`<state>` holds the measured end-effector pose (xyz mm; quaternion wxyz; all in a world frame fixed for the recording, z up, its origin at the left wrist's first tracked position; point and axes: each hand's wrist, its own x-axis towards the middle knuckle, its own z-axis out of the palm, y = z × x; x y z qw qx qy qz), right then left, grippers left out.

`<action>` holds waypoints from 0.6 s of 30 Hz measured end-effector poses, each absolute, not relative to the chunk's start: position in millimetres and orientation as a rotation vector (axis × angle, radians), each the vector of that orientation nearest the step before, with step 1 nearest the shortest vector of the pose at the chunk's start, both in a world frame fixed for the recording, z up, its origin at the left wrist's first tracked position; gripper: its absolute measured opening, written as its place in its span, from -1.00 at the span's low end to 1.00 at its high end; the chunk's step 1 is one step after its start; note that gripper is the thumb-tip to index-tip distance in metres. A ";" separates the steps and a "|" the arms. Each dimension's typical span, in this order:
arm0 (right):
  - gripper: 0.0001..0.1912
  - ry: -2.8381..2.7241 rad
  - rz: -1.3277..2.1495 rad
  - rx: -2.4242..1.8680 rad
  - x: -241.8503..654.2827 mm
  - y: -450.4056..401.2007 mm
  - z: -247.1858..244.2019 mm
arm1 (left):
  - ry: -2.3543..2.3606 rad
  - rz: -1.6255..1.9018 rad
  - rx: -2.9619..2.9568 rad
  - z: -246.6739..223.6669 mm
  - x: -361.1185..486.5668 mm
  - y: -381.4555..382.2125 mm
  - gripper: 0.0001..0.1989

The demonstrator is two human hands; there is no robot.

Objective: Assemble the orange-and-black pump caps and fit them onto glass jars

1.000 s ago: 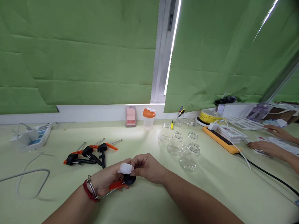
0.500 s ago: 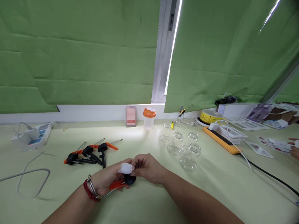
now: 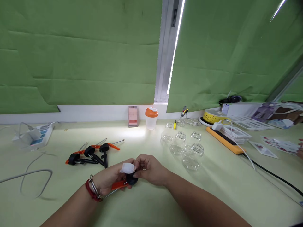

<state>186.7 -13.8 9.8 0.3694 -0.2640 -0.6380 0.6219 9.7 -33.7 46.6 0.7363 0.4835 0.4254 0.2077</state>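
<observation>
My left hand (image 3: pixel 109 179) is wrapped around a black-and-orange bottle top (image 3: pixel 132 180). Its round black cap faces right, and an orange lever and thin metal rod slant back below the palm. Above the cap, by my left thumb, is a small whitish translucent piece (image 3: pixel 127 168), its exact kind unclear. My right hand (image 3: pixel 151 171) is closed, thumb and fingertips pinched at the edge of the black cap; what lies between them is hidden. Further left on the table, several similar bottle tops (image 3: pixel 91 152) lie in a row with black tubes and metal rods.
Several upside-down glass jars (image 3: pixel 180 143) stand right of my hands. Behind are an orange-lidded cup (image 3: pixel 151 119), a phone (image 3: pixel 133 116) and screwdrivers (image 3: pixel 183 113). An orange power strip (image 3: pixel 223 141) with cables lies right; another person's hand (image 3: pixel 300 149) shows at the far edge. Left is a white power strip (image 3: pixel 42 137).
My hands keep nearly the same pose around the bottle top, with only slight shifts. At the far right, the other person's hand has moved mostly out of view.
</observation>
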 end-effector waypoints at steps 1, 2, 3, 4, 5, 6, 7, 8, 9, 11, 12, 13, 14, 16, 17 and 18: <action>-0.74 -1.619 1.605 -0.667 186.4 -14.0 9.4 | 0.931 0.460 1.060 45.9 9.4 -33.6 -0.70; -0.73 -1.609 1.610 -0.651 186.1 -14.1 9.1 | 0.929 0.464 1.057 45.1 9.0 -33.4 -0.70; -0.73 -1.613 1.611 -0.635 185.9 -14.2 8.7 | 0.929 0.468 1.057 44.1 8.7 -33.2 -0.70; -0.73 -1.627 1.606 -0.624 185.7 -14.1 8.2 | 0.932 0.470 1.057 43.3 8.4 -33.0 -0.70; -0.74 -1.642 1.603 -0.620 185.6 -14.1 7.6 | 0.932 0.469 1.058 42.7 8.1 -32.9 -0.70; -0.75 -1.648 1.606 -0.618 185.5 -13.9 6.9 | 0.931 0.466 1.062 42.4 8.0 -32.9 -0.70; -0.77 -1.643 1.612 -0.621 185.4 -13.8 6.2 | 0.930 0.462 1.065 42.5 8.0 -32.9 -0.70; -0.76 -1.628 1.620 -0.627 185.3 -13.7 5.6 | 0.933 0.457 1.064 42.9 8.2 -32.9 -0.70; -0.75 -1.604 1.629 -0.629 185.1 -13.6 5.2 | 0.937 0.455 1.060 43.6 8.4 -33.0 -0.69; -0.71 -1.591 1.636 -0.617 184.9 -13.6 5.1 | 0.948 0.459 1.052 45.4 8.9 -33.1 -0.67; -0.71 -1.605 1.628 -0.613 184.8 -13.6 5.3 | 0.951 0.460 1.051 46.2 9.2 -33.2 -0.66; -0.73 -1.621 1.619 -0.613 184.7 -13.7 5.6 | 0.951 0.459 1.051 46.8 9.3 -33.2 -0.66; -0.75 -1.632 1.612 -0.616 184.7 -13.8 5.8 | 0.950 0.458 1.054 47.1 9.3 -33.2 -0.66; -0.76 -1.626 1.599 -0.633 184.7 -13.7 5.6 | 0.949 0.451 1.057 47.0 9.0 -33.1 -0.66; -0.75 -1.620 1.597 -0.638 184.6 -13.6 5.1 | 0.950 0.450 1.054 46.5 8.7 -32.9 -0.66; -0.75 -1.621 1.599 -0.638 184.6 -13.3 4.2 | 0.950 0.453 1.050 45.8 8.3 -32.7 -0.66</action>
